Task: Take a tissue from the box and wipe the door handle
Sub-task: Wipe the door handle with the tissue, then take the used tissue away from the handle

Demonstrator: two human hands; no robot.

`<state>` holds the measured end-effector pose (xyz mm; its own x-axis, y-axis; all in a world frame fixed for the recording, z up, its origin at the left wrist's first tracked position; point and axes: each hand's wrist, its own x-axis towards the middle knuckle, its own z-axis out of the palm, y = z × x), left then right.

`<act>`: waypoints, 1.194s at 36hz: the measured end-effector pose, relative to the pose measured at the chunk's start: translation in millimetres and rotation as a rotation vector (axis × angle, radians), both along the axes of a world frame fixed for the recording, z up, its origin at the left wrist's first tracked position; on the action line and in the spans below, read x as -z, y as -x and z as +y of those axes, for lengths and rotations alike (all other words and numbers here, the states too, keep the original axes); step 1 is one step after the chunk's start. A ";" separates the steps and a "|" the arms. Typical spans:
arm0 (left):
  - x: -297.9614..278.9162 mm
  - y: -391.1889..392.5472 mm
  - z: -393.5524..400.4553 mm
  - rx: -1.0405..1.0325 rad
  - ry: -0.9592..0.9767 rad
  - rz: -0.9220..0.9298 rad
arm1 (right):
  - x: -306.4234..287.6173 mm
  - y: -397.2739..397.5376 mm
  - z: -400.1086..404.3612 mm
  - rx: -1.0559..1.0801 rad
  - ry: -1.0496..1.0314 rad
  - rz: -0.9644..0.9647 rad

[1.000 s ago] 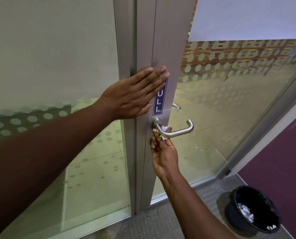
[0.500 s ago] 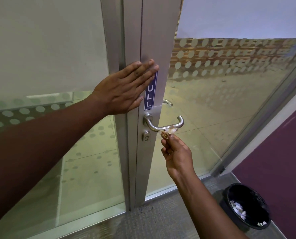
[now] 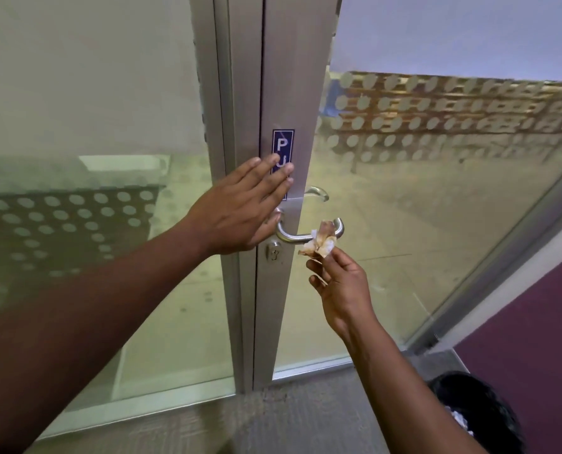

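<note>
The right hand [image 3: 341,283] pinches a crumpled tissue [image 3: 318,242] between thumb and fingertips [image 3: 330,257], a light hold that leaves most of the wad sticking up past the fingers so paper, not skin, meets the metal. The tissue looks browned and stained in its folds, which suggests it has picked up dirt. It sits against the lower front of the handle [image 3: 305,236], near the outer bend of the lever, overlapping the bar from below; whether it presses on the metal or hovers just in front cannot be told from this view. The hand comes up from underneath with the wrist low, probably to reach the underside and the end curve, which a grip from above would miss. The left hand [image 3: 240,211] lies flat with fingers spread and straight, gripping nothing, its fingertips over the blue sign [image 3: 282,144] and its heel by the handle's base above the lock [image 3: 274,253]. That flat press on the frame [image 3: 282,77] most likely steadies the door so it does not swing while the lever is rubbed. The glass [image 3: 436,208] to the right is frosted with dots, and a second lever shows behind it. A dark bin [image 3: 476,411] with white scraps stands on the floor at lower right, near enough for dropping the tissue afterwards. No tissue box is in view.
</note>
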<state>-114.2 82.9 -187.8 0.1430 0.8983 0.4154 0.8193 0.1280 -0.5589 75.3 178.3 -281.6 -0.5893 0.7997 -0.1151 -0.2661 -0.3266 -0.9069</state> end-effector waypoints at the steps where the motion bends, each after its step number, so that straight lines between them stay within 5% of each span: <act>1: -0.2 -3.9 -3.0 -0.007 0.012 -0.001 | 0.2 -1.7 -0.2 -0.001 0.002 0.009; 20: 22.9 -77.8 -72.6 -0.026 0.001 -0.137 | -22.0 -47.8 -32.4 0.047 -0.087 -0.008; 33: 53.4 -133.9 -78.1 -0.036 0.116 -0.213 | -15.7 -111.8 -32.7 0.103 -0.386 -0.242; 43: 90.0 -190.9 -1.8 -0.141 0.187 -0.381 | 16.8 -180.0 26.4 0.195 -0.541 -0.480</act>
<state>76.8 81.1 -277.8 -0.1182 0.9629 0.2427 0.9529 0.1788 -0.2450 255.3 204.7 -298.4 -0.4149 0.9026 0.1149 0.1918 0.2103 -0.9586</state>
